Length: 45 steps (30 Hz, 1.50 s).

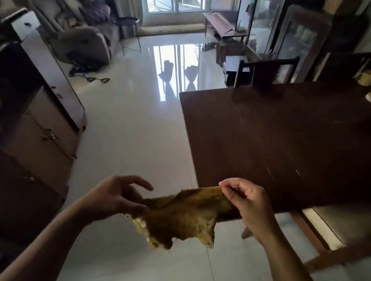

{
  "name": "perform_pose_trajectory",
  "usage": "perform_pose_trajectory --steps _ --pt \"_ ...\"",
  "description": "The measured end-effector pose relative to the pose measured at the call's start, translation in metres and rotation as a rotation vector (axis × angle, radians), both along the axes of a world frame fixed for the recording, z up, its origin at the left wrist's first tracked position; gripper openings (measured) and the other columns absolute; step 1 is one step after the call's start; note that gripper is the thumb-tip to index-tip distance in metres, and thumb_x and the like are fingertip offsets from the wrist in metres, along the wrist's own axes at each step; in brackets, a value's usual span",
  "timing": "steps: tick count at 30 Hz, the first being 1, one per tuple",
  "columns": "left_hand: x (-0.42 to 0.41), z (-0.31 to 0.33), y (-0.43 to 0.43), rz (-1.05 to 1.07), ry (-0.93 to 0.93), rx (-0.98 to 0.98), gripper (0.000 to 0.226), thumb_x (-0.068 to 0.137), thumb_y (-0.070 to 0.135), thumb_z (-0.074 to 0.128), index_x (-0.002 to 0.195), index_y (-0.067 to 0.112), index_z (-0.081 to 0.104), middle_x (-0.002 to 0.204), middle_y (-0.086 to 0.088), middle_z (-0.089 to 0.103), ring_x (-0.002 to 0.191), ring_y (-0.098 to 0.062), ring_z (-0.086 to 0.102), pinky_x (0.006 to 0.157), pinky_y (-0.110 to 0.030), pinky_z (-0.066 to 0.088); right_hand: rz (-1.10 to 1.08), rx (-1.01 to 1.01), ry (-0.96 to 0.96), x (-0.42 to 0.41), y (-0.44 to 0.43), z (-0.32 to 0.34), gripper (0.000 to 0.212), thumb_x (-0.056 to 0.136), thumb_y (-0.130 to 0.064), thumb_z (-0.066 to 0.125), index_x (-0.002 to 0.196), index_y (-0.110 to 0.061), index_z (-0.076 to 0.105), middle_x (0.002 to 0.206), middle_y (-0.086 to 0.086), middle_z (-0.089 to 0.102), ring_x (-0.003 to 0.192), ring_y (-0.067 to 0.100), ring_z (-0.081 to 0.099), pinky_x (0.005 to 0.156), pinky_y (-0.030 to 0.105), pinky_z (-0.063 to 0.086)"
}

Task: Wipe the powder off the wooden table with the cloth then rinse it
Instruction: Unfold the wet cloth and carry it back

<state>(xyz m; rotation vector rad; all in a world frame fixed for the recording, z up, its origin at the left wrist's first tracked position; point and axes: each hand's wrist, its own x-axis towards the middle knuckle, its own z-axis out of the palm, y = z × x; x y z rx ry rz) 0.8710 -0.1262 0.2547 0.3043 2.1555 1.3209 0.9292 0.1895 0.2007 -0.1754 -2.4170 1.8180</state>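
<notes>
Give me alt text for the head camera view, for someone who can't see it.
The left hand and right hand hold a yellow-brown cloth stretched between them in the air, by the near corner of a dark wooden table. Pale glossy floor lies beyond.

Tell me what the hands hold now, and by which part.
The cloth, spread in the air between both hands: the right hand pinches its upper edge, the left hand holds its left end.

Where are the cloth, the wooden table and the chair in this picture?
cloth (183, 214), head view, middle of the fabric.
wooden table (287, 140), head view, bare top.
chair (270, 74), head view, backrest.
</notes>
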Motion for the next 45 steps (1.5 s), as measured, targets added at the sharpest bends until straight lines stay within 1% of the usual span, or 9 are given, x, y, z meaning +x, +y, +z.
perform_pose_trajectory --steps 4,13,17,26,29,32,35,40,45 --pt "-0.107 0.006 0.004 -0.226 0.123 -0.179 0.059 0.064 0.007 0.089 0.116 0.022 0.066 0.082 -0.008 0.074 0.071 -0.023 0.071 0.066 -0.031 0.058 -0.081 -0.007 -0.004 -0.099 0.001 -0.015 0.01 0.093 -0.024 0.067 0.097 -0.029 0.075 0.093 -0.018 0.073 0.092 -0.001 0.066 0.075 0.012 0.051" --pt "-0.389 -0.03 0.006 -0.301 0.415 -0.231 0.026 0.075 -0.004 0.071 0.078 0.022 0.075 0.07 -0.002 0.073 0.063 -0.013 0.068 0.063 -0.027 0.056 -0.407 -0.151 -0.044 -0.275 -0.033 -0.079 0.013 0.09 -0.008 0.07 0.09 -0.019 0.076 0.083 -0.001 0.076 0.079 0.012 0.07 0.066 0.02 0.053" --pt "-0.499 -0.052 0.027 -0.436 0.431 -0.247 0.028 0.082 -0.002 0.065 0.084 0.024 0.075 0.08 0.005 0.074 0.079 -0.014 0.07 0.076 -0.035 0.058 -0.595 -0.202 -0.106 -0.327 -0.058 -0.098 0.011 0.09 -0.012 0.07 0.091 -0.023 0.075 0.087 -0.004 0.076 0.084 0.007 0.071 0.067 0.018 0.053" --pt "-0.654 -0.102 0.155 -0.625 0.473 -0.276 0.046 0.077 -0.009 0.055 0.073 0.034 0.069 0.069 0.013 0.07 0.064 -0.003 0.064 0.062 -0.018 0.048 -0.808 -0.085 -0.237 -0.423 -0.035 -0.141 0.016 0.089 -0.018 0.072 0.089 -0.033 0.074 0.084 -0.017 0.073 0.083 0.0 0.069 0.074 0.024 0.056" --pt "-0.685 -0.124 0.202 -0.705 0.545 -0.463 0.028 0.071 0.026 0.048 0.078 0.046 0.066 0.074 0.025 0.067 0.072 0.0 0.065 0.074 -0.031 0.053 -0.872 -0.034 -0.328 -0.443 -0.014 -0.165 0.017 0.088 -0.017 0.073 0.086 -0.034 0.073 0.083 -0.019 0.073 0.083 -0.002 0.068 0.079 0.03 0.057" --pt "-0.695 -0.15 0.244 -0.829 0.662 -0.563 0.025 0.086 0.024 0.057 0.078 0.046 0.066 0.08 0.017 0.067 0.086 -0.01 0.063 0.092 -0.039 0.046 -0.935 0.149 -0.566 -0.457 -0.005 -0.18 0.008 0.09 -0.035 0.068 0.09 -0.042 0.069 0.089 -0.024 0.072 0.089 -0.003 0.066 0.087 0.028 0.048" --pt "-0.702 -0.179 0.268 -1.012 0.813 -0.662 0.027 0.093 0.028 0.056 0.118 0.037 0.064 0.11 0.012 0.069 0.114 -0.013 0.06 0.116 -0.061 0.009 -1.075 0.463 -0.778 -0.469 -0.006 -0.19 0.011 0.087 -0.041 0.065 0.096 -0.046 0.068 0.089 -0.02 0.073 0.094 0.005 0.068 0.106 0.042 0.028" --pt "-0.706 -0.22 0.253 -1.203 0.795 -0.734 0.061 0.091 0.052 0.052 0.146 0.038 0.029 0.158 -0.008 0.026 0.143 -0.025 0.032 0.105 -0.075 -0.013 -0.962 0.745 -0.719 -0.494 -0.037 -0.201 0.04 0.074 -0.032 0.077 0.112 -0.035 0.066 0.139 0.014 0.056 0.135 0.039 0.046 0.112 0.069 0.008" --pt "-0.736 -0.244 0.221 -1.36 0.754 -0.72 0.086 0.089 0.069 0.037 0.15 0.043 -0.018 0.16 -0.01 -0.02 0.149 -0.033 -0.013 0.107 -0.071 -0.015 -0.719 0.638 -0.868 -0.518 -0.086 -0.225 0.064 0.088 -0.063 0.044 0.148 -0.042 0.035 0.156 0.016 0.03 0.141 0.04 0.036 0.11 0.07 0.024"
